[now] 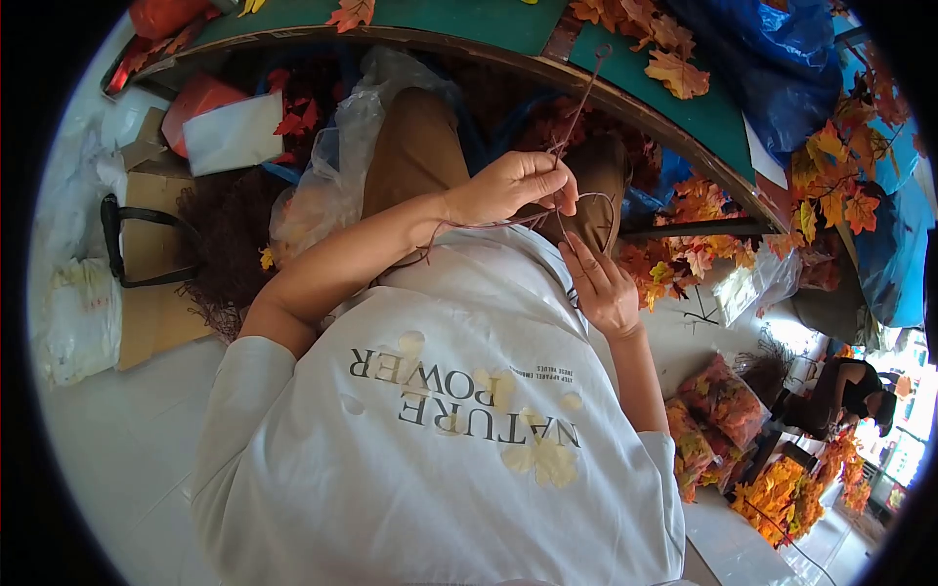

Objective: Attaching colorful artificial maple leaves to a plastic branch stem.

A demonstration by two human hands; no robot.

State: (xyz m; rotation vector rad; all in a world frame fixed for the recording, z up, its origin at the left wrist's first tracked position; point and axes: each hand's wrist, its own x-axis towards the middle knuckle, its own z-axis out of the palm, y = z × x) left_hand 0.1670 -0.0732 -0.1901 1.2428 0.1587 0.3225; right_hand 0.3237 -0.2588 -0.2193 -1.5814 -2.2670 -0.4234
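A thin brown wire-like stem (580, 107) with a small loop at its top runs through my left hand (516, 186). My left thumb and fingers are closed on it in a pinch. Thin side branches curve out from below that grip, one toward my left forearm and one bending round to the right. Lower and to the right, my right hand (603, 290) has its fingers drawn together round the lower end of the stem. Its fingertips partly hide that end. Both hands are in front of my lap, below the table edge.
A green-topped table (469, 21) curves across the front, with orange maple leaves (676, 73) on it. Blue plastic (772, 68) covers its right part. Dark brown bundled stems (230, 239) and a cardboard box (151, 293) stand left. Another person (845, 396) sits far right, near leaf-filled bags (723, 400).
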